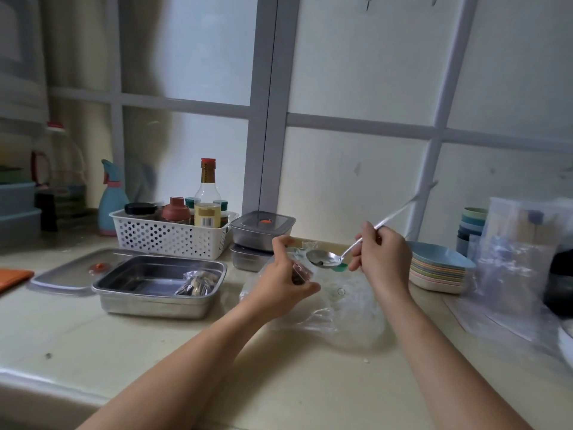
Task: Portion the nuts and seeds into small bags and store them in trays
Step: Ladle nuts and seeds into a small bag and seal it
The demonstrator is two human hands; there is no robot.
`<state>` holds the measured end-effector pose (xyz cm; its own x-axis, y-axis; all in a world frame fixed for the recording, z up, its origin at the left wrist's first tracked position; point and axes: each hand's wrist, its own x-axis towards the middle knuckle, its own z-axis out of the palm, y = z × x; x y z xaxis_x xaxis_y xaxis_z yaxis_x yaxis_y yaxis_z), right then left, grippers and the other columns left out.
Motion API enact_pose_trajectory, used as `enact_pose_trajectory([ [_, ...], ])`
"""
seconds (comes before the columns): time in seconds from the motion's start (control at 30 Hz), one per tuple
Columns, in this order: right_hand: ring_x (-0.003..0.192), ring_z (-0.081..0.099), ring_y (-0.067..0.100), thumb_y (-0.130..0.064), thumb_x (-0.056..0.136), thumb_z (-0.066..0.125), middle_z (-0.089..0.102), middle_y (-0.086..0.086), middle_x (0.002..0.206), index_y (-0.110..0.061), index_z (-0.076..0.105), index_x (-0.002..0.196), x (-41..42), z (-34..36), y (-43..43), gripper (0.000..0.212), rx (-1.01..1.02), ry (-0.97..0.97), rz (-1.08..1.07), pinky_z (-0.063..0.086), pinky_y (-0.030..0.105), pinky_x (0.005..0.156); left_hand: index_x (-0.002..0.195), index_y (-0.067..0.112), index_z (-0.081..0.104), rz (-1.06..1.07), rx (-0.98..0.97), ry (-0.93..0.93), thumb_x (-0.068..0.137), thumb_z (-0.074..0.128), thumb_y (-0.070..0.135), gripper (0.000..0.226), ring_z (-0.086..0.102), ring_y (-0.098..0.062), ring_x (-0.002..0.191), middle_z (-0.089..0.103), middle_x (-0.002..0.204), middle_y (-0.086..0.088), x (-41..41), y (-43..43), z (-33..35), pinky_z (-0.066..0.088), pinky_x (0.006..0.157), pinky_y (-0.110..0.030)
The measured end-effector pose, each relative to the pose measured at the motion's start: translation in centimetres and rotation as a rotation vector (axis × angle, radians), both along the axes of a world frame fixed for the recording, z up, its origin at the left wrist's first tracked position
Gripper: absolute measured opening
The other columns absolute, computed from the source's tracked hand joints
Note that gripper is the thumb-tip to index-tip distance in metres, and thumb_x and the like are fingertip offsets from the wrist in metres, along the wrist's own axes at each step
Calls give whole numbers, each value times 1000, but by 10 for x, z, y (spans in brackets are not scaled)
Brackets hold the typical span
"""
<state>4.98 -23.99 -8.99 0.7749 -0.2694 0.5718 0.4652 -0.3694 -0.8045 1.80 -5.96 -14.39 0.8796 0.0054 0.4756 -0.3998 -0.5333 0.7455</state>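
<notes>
My left hand (pixel 286 282) grips a small clear bag (pixel 300 268) holding some dark seeds, its mouth facing right. My right hand (pixel 379 256) pinches the handle of a long metal spoon (pixel 324 259), whose bowl sits at the bag's mouth with a few dark bits in it. Beneath both hands lies a large crumpled clear plastic bag (pixel 347 308). To the left stands an open steel tray (pixel 124 291) with one filled small bag (pixel 197 283) in its right end.
The tray's lid (pixel 71 271) lies left of it. Two lidded steel trays (pixel 262 228) are stacked behind. A white basket (pixel 167 234) holds bottles and jars. Stacked coloured plates (pixel 440 268), cups (pixel 471 225) and a pack of clear bags (pixel 521 252) are on the right.
</notes>
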Motion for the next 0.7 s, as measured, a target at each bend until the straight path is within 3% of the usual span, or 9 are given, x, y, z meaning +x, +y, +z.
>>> enact_pose_trajectory([
  [0.13, 40, 61, 8, -27, 105, 55, 64, -2, 55, -9, 62, 78, -13, -1, 16, 33, -166, -290, 23, 46, 15, 49, 132, 28, 20, -19, -53, -2, 83, 83, 22, 80, 60, 1, 63, 66, 74, 8, 0, -1, 0, 43, 62, -11],
  [0.2, 43, 61, 9, -25, 105, 57, 63, -5, 57, -10, 63, 80, -14, -2, 21, 30, -250, -426, 76, 47, 17, 51, 134, 24, 22, -22, -114, 9, 83, 83, 21, 80, 57, -3, 58, 60, 68, 10, -1, 0, 1, 43, 58, -15],
  [0.3, 47, 62, 11, -24, 107, 56, 64, -4, 61, -9, 66, 85, -15, -2, 24, 28, -312, -527, 143, 51, 26, 54, 133, 9, 32, 3, -170, 27, 84, 84, 22, 72, 58, -8, 60, 50, 88, 19, 1, 2, 2, 49, 55, -24],
  [0.37, 50, 64, 11, -21, 107, 57, 66, -3, 64, -7, 67, 87, -16, -1, 24, 26, -308, -559, 171, 52, 27, 55, 129, -3, 41, 25, -164, 13, 83, 85, 25, 69, 63, -6, 67, 40, 103, 29, 3, 3, 1, 52, 63, -18],
  [0.43, 53, 67, 10, -18, 106, 59, 68, -2, 67, -6, 68, 90, -16, 0, 24, 22, -300, -573, 197, 54, 28, 56, 128, -6, 43, 18, -185, 12, 83, 85, 25, 69, 65, -5, 71, 40, 103, 29, 5, 4, 0, 55, 69, -20],
  [0.5, 55, 67, 8, -18, 106, 59, 68, -3, 69, -7, 69, 92, -15, -1, 24, 20, -298, -589, 195, 55, 27, 57, 130, -3, 41, 13, -202, 13, 84, 84, 23, 68, 64, -7, 67, 45, 100, 24, 5, 3, 0, 55, 69, -26],
  [0.63, 56, 68, 7, -23, 107, 55, 68, -3, 72, -8, 69, 96, -10, -1, 20, 23, -230, -605, 131, 54, 24, 58, 131, 26, 22, -9, -248, 34, 86, 78, 21, 72, 61, -14, 64, 62, 86, -1, 5, 4, 0, 50, 63, -27],
  [0.7, 55, 67, 7, -28, 107, 53, 68, -3, 71, -9, 69, 95, -7, -1, 16, 27, -157, -576, 87, 52, 21, 58, 128, 30, 20, -30, -276, 65, 93, 68, 15, 62, 53, -19, 46, 58, 69, -5, 4, 4, 0, 45, 46, -29],
])
